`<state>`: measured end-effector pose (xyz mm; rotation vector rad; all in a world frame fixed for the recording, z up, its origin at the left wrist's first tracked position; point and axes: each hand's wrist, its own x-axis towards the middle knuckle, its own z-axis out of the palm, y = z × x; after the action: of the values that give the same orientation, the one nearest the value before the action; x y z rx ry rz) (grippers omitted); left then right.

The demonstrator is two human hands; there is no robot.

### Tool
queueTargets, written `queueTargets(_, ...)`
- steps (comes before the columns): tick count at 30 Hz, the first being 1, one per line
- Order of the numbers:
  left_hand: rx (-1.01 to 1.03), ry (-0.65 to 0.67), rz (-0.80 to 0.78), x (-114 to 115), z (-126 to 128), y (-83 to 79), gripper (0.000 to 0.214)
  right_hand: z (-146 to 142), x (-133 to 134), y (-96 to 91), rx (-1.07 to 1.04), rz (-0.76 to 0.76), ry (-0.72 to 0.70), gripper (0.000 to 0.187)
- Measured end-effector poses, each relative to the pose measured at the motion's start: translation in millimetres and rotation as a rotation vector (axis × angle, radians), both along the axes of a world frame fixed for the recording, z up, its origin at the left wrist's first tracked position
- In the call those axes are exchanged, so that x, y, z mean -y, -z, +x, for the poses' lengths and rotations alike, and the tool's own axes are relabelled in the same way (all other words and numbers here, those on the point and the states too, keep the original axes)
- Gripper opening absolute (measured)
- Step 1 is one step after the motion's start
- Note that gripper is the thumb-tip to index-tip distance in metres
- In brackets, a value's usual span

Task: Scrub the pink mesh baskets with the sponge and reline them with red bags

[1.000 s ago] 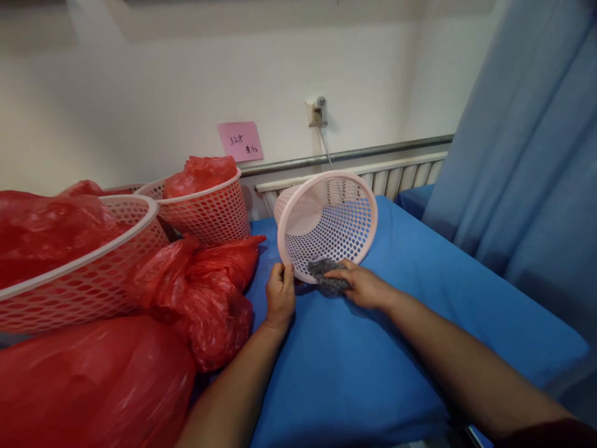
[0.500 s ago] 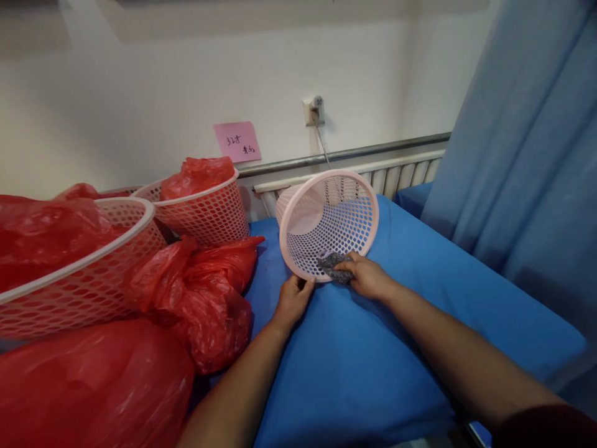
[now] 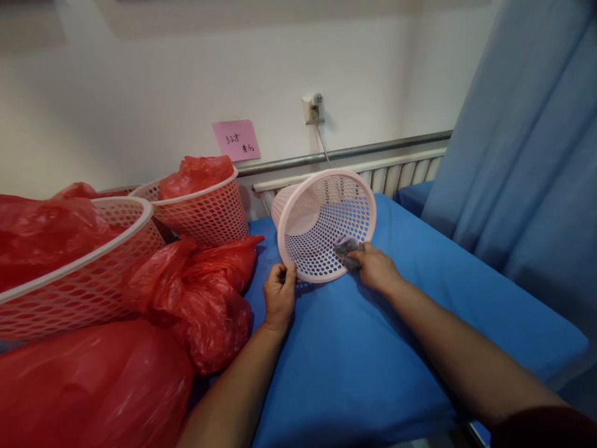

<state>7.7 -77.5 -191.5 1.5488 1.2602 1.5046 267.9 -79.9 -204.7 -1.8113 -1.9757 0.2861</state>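
A pale pink plastic basket point(image 3: 290, 252) with a perforated wall lies on its side on the blue sheet, its mouth facing me. My left hand point(image 3: 280, 297) is closed on the lower left of its rim, thumb in front and some fingers hidden behind. In my right hand point(image 3: 377, 267) is a grey cloth point(image 3: 347, 249), pinched and pressed to the inside of the basket near the lower right rim. Part of the cloth is covered by my fingers.
To the left stand two more pink baskets point(image 3: 125, 239) point(image 3: 200, 214) holding red plastic bags. A knotted red bag point(image 3: 205, 305) and a large red bag point(image 3: 93, 386) lie in front. Behind are a radiator point(image 3: 410, 174), a pipe and a wall socket point(image 3: 313, 111). A blue curtain point(image 3: 517, 155) hangs right.
My right hand has moved the cloth rightward and slightly up along the inside of the rim. My left hand has shifted left along the rim. The basket has turned or slid slightly left.
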Motion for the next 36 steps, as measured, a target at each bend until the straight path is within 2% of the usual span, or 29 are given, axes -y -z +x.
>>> queueTargets(5,-0.04,0.202,-0.18,-4,10,18.9,0.038,-33,11,9.0,-0.246,-0.026,-0.394,0.068)
queueTargets(7,-0.043,0.209,-0.189,-6,9,20.7,0.038,-34,11,9.2,-0.272,-0.03,-0.439,0.07)
queueTargets(9,-0.021,0.165,-0.168,-8,4,16.8,0.037,-24,9,6.7,-0.202,-0.023,-0.344,0.067)
queueTargets(12,0.02,0.039,-0.091,-10,-7,6.4,0.035,-3,2,0.8,-0.055,0.017,-0.077,0.057)
queueTargets(14,0.027,-0.005,-0.049,-9,-10,2.6,0.036,6,-1,-1.6,-0.004,0.045,0.037,0.055)
queueTargets(17,0.008,0.061,-0.073,-7,-4,6.8,0.035,1,-1,0.1,-0.025,0.016,-0.011,0.054)
queueTargets(21,-0.035,0.202,-0.156,-5,8,21.1,0.036,-22,7,6.1,-0.142,-0.008,-0.289,0.063)
queueTargets(23,-0.047,0.239,-0.178,-7,9,24.8,0.036,-27,10,6.0,-0.154,-0.004,-0.363,0.069)
queueTargets(25,-0.041,0.224,-0.17,-10,6,23.6,0.037,-22,10,2.5,-0.091,-0.013,-0.318,0.067)
queueTargets(28,-0.014,0.124,-0.114,-13,-5,14.6,0.037,-3,7,-7.2,0.04,0.018,-0.073,0.055)
queueTargets(31,-0.001,0.029,-0.054,-14,-13,4.7,0.037,13,2,-14.4,0.094,0.088,0.127,0.054)
queueTargets(33,0.01,0.006,-0.037,-12,-13,2.1,0.037,13,2,-13.9,0.075,0.083,0.124,0.054)
queueTargets(36,0.011,0.066,-0.073,-11,-7,7.2,0.037,-4,6,-5.8,0.009,0.025,-0.059,0.058)
